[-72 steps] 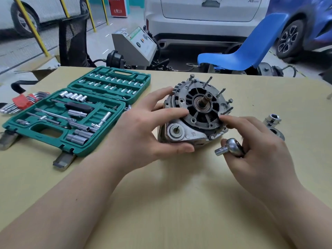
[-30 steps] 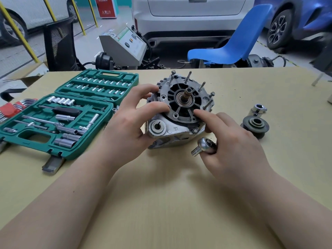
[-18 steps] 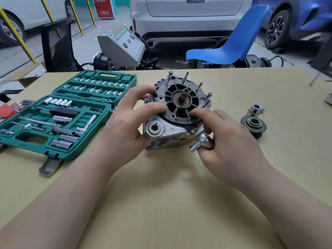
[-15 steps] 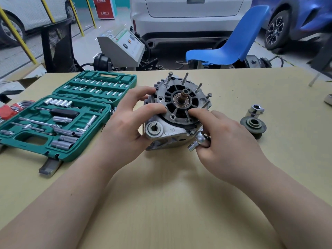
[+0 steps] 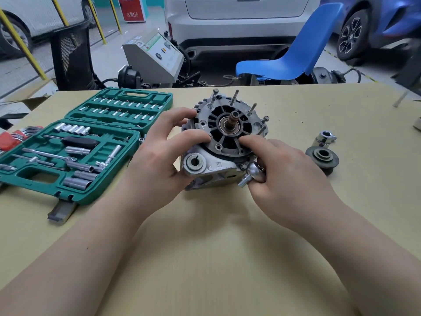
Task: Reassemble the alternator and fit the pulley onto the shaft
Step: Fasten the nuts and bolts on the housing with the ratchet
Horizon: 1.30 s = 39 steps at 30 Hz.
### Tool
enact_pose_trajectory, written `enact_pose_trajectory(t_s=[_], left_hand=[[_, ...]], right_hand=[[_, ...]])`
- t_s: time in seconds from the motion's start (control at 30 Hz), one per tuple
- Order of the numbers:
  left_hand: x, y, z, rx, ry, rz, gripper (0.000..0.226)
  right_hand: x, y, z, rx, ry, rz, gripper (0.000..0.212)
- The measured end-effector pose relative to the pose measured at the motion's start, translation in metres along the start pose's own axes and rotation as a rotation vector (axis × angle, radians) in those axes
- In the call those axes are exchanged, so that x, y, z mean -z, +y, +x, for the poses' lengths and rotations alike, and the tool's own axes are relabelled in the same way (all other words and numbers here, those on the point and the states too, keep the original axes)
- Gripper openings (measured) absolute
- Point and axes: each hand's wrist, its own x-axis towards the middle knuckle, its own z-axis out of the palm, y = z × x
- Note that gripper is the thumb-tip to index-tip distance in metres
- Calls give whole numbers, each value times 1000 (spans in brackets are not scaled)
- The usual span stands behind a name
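The alternator (image 5: 224, 142) sits mid-table, tipped back so its dark end cover faces up toward the person, bare shaft (image 5: 232, 119) sticking out of the bearing and several long bolts (image 5: 251, 109) standing proud round the rim, not yet run down. The left hand (image 5: 159, 156) grips the housing from the left, thumb curled onto the cover edge, fingers round the top. The right hand (image 5: 287, 174) has its forefinger pressed on the cover's lower right while the other fingers curl round a ratchet (image 5: 252, 173), whose head pokes out against the housing corner.

To my eye the cover is being seated before the bolts get tightened. I'd press evenly on both sides, check the cover lies flush all round, then start each bolt by hand and tighten crosswise, a little at a time, so nothing cocks. The left grip should hold the body from rocking on its mounting lug.

The pulley (image 5: 322, 157) lies well to the right on the table, a socket (image 5: 323, 137) just behind it. To the left is an open green tool case (image 5: 145, 135), hex keys (image 5: 13, 139) beyond it.
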Motion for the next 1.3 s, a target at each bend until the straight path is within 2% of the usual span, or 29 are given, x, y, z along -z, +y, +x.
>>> enact_pose_trajectory(t_s=[0.1,0.27,0.37,0.43,0.53,0.7,0.77,0.83,0.93,1.0,1.1,1.2,1.3], left_hand=[[0,1,0,12,-3,-10,52],[1,4,-1,25,-4,-17,48],[3,7,-3,68,-18,-64,61],[4,10,-3,84,-16,-81,68],[3,13,-4,88,-19,-96,73],[2,15,-5,98,-18,-122,75],[1,16,-5,105,-10,-131,74],[-1,18,-5,116,-3,-132,74],[-3,21,-5,142,-4,-130,73],[-4,23,-5,172,-7,-149,74],[-7,25,-5,172,-1,-169,75],[-9,25,-5,174,12,-156,77],[-12,25,-6,176,27,-162,79]], right_hand=[[2,4,2,-21,-9,110,67],[9,17,-1,-36,78,509,58],[20,19,-2,-129,-90,985,41],[28,24,0,-169,-257,1273,39],[34,29,2,-156,-435,1475,42],[29,28,-1,-174,-572,1714,43],[28,26,-1,-173,-527,1723,25],[28,24,0,-175,-391,1628,5],[24,21,0,-200,-144,1336,14],[21,20,-1,-206,-36,1106,22],[19,20,1,-230,-69,1007,15],[17,23,0,-279,-201,963,30],[15,22,-3,-248,-195,912,28]])
